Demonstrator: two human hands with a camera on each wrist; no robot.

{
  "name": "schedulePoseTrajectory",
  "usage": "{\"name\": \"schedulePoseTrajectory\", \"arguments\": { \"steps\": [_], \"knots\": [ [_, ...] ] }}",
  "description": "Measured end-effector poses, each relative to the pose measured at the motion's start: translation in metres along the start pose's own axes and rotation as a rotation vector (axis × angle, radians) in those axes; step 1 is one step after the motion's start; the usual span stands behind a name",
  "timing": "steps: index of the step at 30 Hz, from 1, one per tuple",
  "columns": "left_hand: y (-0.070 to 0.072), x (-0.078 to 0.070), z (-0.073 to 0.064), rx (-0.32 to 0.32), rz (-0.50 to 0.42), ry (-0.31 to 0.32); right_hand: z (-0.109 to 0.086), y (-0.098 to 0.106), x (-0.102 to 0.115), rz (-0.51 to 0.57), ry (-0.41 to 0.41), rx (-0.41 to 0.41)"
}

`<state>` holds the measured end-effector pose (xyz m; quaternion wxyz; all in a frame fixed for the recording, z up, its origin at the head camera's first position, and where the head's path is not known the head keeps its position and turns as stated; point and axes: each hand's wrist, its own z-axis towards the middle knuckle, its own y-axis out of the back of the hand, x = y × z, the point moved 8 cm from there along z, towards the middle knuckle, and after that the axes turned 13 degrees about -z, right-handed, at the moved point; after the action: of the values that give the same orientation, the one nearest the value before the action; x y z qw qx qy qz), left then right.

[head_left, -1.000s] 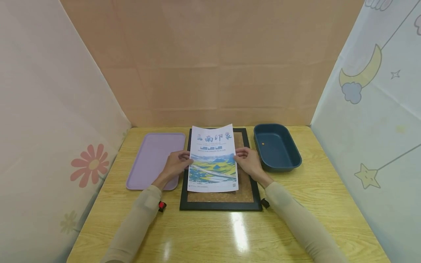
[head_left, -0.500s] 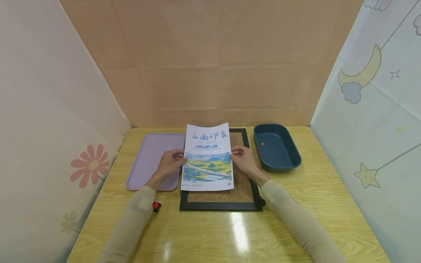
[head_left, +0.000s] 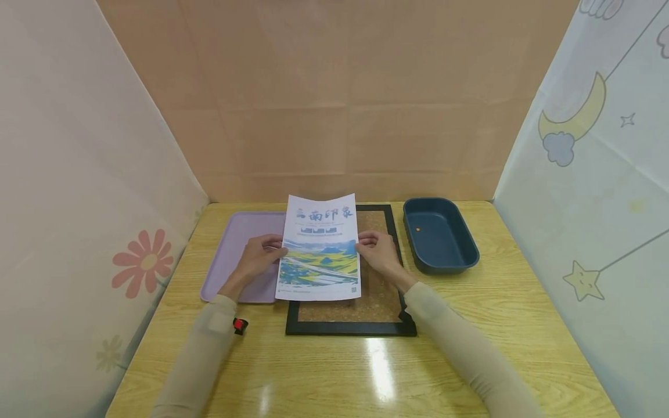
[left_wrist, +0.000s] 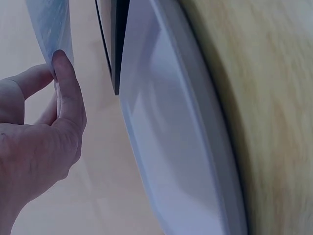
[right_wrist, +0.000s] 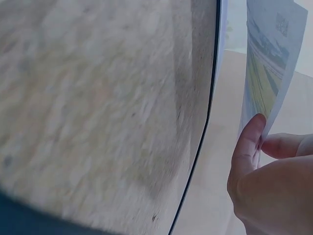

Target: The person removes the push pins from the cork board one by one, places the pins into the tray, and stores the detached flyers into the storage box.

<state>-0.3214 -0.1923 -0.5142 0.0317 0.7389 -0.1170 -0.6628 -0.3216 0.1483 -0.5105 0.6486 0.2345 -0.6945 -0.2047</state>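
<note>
A printed poster sheet (head_left: 319, 255) with blue lettering and a green-and-blue landscape is held up between both hands. My left hand (head_left: 257, 256) pinches its left edge between thumb and fingers, over the lilac tray (head_left: 222, 273). On the opposite edge, my right hand (head_left: 380, 254) pinches the paper above the cork board (head_left: 345, 313) with its black frame. The sheet bows slightly and covers the upper left of the board and part of the tray's right side. In the left wrist view the paper (left_wrist: 51, 24) is clear of the tray; the right wrist view shows it raised off the cork.
A dark blue basin (head_left: 441, 238) with a small orange spot inside stands at the right rear of the wooden table (head_left: 334, 371). Fabric walls enclose the back and both sides.
Both hands have moved left with the poster, from over the middle of the cork board to its left side. The sheet now overlaps the tray; tray, board and basin stay put.
</note>
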Motion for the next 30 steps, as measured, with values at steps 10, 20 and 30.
{"name": "schedulePoseTrajectory", "arguments": {
  "steps": [10, 20, 30],
  "knots": [
    [0.021, -0.003, -0.001, -0.003, -0.025, 0.018, 0.003, -0.017, 0.015, 0.094, -0.012, 0.019],
    [0.047, 0.003, -0.006, 0.007, -0.008, 0.072, 0.007, -0.037, 0.032, 0.115, -0.012, 0.044],
    [0.067, 0.014, -0.012, 0.004, 0.002, 0.093, 0.01, -0.062, 0.047, 0.17, -0.025, 0.107]
  ]
}}
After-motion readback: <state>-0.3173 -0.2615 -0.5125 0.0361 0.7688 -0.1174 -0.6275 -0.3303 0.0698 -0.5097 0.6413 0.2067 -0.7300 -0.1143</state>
